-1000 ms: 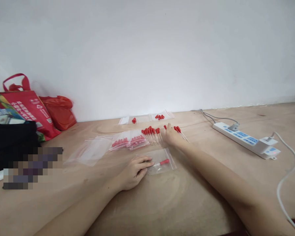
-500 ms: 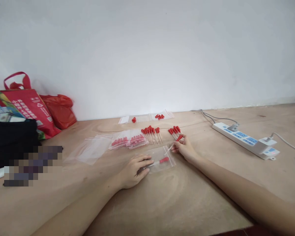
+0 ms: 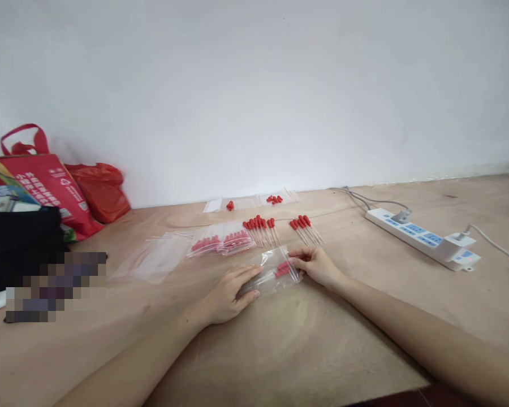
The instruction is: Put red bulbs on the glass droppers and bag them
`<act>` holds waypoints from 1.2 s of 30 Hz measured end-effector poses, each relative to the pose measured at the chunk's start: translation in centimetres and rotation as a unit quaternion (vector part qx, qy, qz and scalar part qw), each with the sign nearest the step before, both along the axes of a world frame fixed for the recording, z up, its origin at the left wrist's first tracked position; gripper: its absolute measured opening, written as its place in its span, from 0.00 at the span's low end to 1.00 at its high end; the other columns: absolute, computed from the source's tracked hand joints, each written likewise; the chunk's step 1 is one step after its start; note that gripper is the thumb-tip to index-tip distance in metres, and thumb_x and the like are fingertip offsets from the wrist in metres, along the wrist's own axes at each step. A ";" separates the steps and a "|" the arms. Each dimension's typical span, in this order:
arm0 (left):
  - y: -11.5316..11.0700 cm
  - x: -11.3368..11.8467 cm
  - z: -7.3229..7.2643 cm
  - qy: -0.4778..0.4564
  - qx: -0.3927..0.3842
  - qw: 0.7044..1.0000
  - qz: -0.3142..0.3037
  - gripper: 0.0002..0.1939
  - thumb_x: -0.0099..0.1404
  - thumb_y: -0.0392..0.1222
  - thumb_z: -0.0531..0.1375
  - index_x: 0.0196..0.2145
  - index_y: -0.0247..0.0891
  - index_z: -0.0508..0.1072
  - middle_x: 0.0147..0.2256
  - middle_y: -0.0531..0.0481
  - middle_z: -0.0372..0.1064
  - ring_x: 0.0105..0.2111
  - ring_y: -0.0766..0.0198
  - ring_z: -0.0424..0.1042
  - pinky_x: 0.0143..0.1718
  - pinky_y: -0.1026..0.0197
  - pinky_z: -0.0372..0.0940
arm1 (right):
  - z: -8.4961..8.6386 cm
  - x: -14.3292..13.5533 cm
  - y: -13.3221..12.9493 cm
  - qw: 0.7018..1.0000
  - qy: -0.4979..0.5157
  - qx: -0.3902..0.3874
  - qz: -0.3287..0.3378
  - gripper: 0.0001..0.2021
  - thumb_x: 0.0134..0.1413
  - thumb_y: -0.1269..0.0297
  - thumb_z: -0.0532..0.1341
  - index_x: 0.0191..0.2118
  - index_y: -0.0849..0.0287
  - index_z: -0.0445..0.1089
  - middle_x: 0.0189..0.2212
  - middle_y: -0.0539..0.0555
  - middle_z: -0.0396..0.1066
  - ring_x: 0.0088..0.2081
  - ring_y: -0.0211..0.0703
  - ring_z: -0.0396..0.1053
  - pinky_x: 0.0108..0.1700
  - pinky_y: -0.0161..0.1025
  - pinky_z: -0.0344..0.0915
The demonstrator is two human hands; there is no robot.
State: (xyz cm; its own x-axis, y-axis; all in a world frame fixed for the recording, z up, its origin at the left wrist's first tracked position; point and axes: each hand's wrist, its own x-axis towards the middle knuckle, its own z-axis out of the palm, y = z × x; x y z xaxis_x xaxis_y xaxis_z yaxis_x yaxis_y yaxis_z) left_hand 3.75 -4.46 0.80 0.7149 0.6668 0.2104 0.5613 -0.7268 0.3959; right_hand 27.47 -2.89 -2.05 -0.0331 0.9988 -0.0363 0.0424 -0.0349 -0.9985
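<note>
A clear zip bag (image 3: 266, 282) lies on the table between my hands, with red-topped droppers (image 3: 282, 269) inside near its open right end. My left hand (image 3: 231, 293) holds the bag's left end between fingers and thumb. At the bag's right edge, my right hand (image 3: 316, 265) has its fingers closed on the mouth of the bag. Just behind are two groups of loose droppers with red tops, one in the middle (image 3: 261, 224) and one to the right (image 3: 301, 222). Filled bags (image 3: 223, 240) and a fan of flat bags (image 3: 159, 257) lie to the left.
Two bags with small red caps (image 3: 274, 199) lie by the wall. A white power strip (image 3: 419, 237) with plugs and cables is at the right. Red bags (image 3: 51, 189), a black cloth item (image 3: 21, 243) and a blurred object sit at the left.
The dropper that my right hand held at the bag's mouth is now inside, beside the other one. My right hand has moved slightly down onto the bag's edge.
</note>
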 end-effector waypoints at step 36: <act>0.0 0.1 0.1 0.011 0.004 1.000 -0.013 0.19 0.61 0.42 0.53 0.50 0.39 0.64 0.52 0.45 0.60 0.52 0.57 0.58 0.52 0.51 0.55 | 2.4 -0.5 5.5 0.850 -0.509 0.117 -0.064 0.25 0.49 0.74 0.49 0.55 0.73 0.46 0.36 0.66 0.67 0.39 0.48 0.66 0.39 0.40 0.61</act>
